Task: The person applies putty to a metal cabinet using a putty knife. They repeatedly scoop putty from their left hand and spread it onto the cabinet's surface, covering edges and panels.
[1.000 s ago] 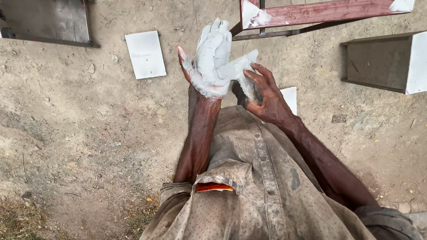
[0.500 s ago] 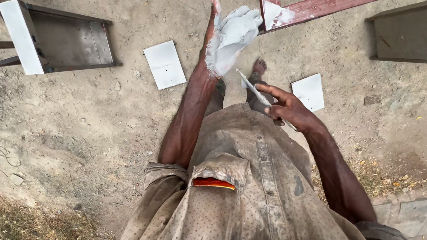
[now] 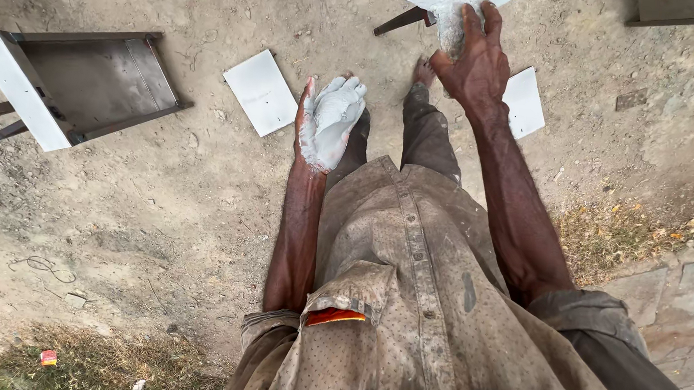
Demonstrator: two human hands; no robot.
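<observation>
Standing on bare dirt ground point(image 3: 143, 209), the person wears a dusty buttoned shirt point(image 3: 412, 315) at lower centre. The left hand point(image 3: 328, 124) at centre is spread flat and empty (palm coated in white paste). At top centre, the right hand point(image 3: 470, 56) is clenched around a white-smeared bag point(image 3: 449, 8). A white tile point(image 3: 259, 91) lies upper left.

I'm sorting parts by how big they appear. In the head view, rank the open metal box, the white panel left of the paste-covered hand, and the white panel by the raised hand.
1. Open metal box
2. White panel by the left hand
3. White panel by the right hand; partly hidden, so unsure
</observation>
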